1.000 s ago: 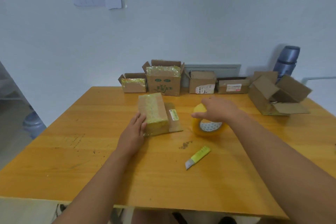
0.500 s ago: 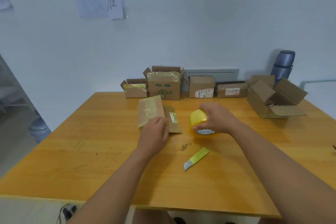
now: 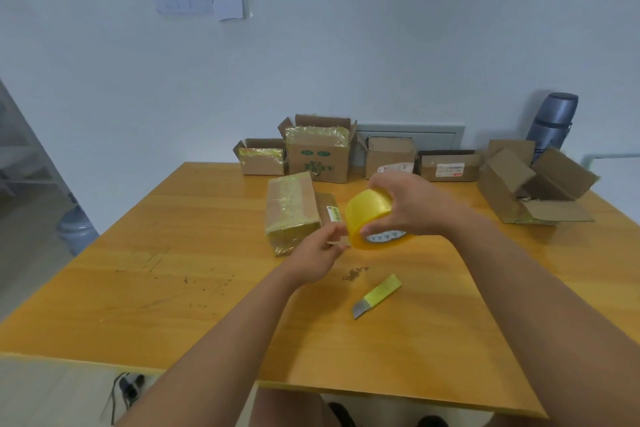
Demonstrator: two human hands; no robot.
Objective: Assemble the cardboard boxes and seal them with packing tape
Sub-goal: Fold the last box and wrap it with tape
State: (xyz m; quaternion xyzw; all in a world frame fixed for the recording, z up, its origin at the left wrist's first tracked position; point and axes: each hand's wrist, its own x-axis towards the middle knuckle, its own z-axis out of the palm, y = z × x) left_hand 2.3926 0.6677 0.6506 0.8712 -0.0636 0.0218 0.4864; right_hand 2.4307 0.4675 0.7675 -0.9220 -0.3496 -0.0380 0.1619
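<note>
**Finding the free end of the tape before sealing**

Pinching at the edge of the roll, your left fingers (image 3: 337, 230) are drawn together, thumb against fingertips, right where the yellow band meets them; whether they already hold the loose end of the tape, I cannot tell, because it is too thin to see. Your left hand (image 3: 317, 255) is just in front of the box. Your right hand (image 3: 410, 206) holds the tape roll (image 3: 369, 218) from above, its fingers curled over the top and the thumb pressed on the near rim, so the roll hangs above the table (image 3: 173, 281) and does not rest on it.

I judge that you are at the start of the taping step: the tape must be pulled out next. For this, keep the roll firm in the right hand and draw the end away to the left with a steady pull, far enough to cover the seam.

The box (image 3: 292, 208) lies flat on the table, just left of the roll and behind your left hand. Its long axis runs away from you, toward the wall, with a short end facing you. It already carries shiny tape on its top and near end. The knife (image 3: 377, 295) waits near you, its blade pointing toward your side.
</note>
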